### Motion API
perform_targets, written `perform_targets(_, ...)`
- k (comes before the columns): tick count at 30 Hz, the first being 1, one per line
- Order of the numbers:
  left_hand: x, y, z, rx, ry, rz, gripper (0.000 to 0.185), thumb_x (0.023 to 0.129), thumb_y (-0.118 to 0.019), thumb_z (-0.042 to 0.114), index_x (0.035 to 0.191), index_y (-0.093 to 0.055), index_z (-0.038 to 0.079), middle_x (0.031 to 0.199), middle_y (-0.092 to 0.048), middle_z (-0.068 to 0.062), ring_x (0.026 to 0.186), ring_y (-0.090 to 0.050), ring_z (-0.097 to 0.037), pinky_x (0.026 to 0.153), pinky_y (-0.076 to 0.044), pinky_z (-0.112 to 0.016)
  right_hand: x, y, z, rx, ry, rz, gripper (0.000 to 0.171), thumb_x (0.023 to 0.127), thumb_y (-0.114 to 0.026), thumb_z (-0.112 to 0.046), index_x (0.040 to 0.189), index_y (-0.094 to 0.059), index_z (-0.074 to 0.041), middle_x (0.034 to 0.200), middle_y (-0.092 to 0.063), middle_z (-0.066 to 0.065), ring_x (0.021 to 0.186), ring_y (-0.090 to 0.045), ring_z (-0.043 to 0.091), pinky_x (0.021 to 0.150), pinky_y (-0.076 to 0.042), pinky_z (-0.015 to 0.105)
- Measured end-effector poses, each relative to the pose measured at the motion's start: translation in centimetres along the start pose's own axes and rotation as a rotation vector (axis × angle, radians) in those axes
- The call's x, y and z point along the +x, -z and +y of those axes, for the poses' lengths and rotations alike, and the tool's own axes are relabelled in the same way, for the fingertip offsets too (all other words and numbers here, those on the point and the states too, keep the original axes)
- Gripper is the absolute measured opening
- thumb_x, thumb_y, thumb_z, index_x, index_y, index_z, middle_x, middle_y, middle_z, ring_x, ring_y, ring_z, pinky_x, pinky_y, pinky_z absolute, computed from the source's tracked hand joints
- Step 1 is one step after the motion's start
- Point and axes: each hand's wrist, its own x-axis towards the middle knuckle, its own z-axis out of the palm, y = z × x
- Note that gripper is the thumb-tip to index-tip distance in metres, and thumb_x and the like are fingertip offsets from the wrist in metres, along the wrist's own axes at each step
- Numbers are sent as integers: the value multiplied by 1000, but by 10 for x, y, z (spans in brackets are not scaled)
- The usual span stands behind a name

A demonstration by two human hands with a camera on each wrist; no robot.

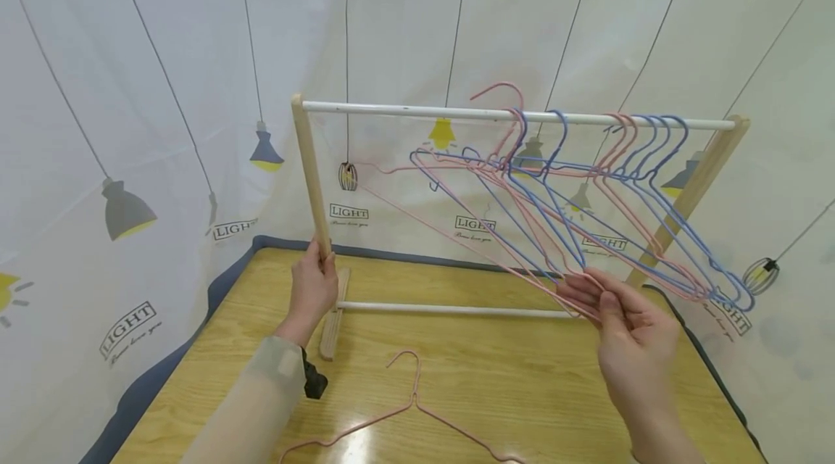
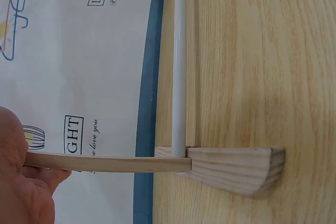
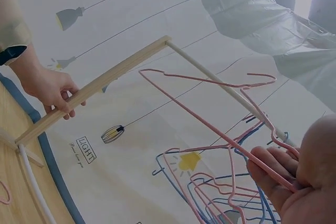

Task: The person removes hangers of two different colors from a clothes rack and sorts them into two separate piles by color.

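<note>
Right hand pinches pink hanger by its bottom bar, hook above rail. Left hand grips rack post. 1 spare hanger on wooden table; lamp-print curtain behind.

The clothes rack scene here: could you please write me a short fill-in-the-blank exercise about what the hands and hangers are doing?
1. The left hand grips the rack's wooden ____ post.
2. The right hand holds a hanger coloured ____.
3. One pink hanger lies flat on the ____.
4. The hangers on the white top rail are pink and ____.

Missing words: left; pink; table; blue
</note>
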Motion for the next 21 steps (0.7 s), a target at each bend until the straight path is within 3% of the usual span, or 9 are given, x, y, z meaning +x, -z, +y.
perform_targets(4,0,1,-2,10,-1,8,31,110,-54,6,141,-56,-1,110,-71,-31,86,-71,-38,70,-56,-52,-12,12,-1,-18,-103,-23,31,111,-47,1,133,-63,16,116,-74,27,99,-77,30,89,-56,38)
perform_targets(13,0,-1,-4,12,-5,11,27,110,-53,5,136,-58,0,107,-72,-29,81,-70,-37,66,-56,-49,-43,50,23,16,-212,-187,32,112,-45,1,135,-58,20,115,-76,19,103,-76,28,88,-56,39)
perform_targets(18,0,-2,-3,18,-6,7,27,111,-54,7,137,-57,-1,104,-72,-28,80,-71,-38,66,-57,-50,-61,70,41,-24,-251,-217,31,111,-43,7,129,-68,7,111,-78,16,98,-77,26,84,-59,37)
perform_targets(21,1,-1,-3,31,-13,13,26,110,-55,6,135,-57,-2,109,-71,-30,88,-72,-40,71,-57,-53,-71,81,53,18,-268,-263,37,110,-43,9,126,-73,-5,111,-78,15,98,-77,25,82,-59,38)
